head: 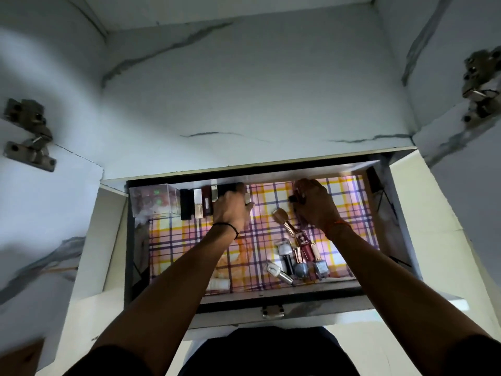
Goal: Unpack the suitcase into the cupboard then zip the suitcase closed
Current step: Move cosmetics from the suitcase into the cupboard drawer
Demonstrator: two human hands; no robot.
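Left hand (232, 210) curled at the row of small boxes (199, 204), pressing them tight along the drawer (271, 301) back to save room | right hand (314, 203) gripping something dark, can't tell what | bottles (301, 260) loose front-right, sorting next | suitcase out of view

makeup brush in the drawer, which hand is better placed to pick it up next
Right. The right hand hovers just beside the makeup brush; the left hand is over at the row of boxes.

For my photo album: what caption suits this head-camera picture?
Both hands reach into an open drawer: left hand at a row of boxes, right hand gripping a dark item above nail polish bottles.
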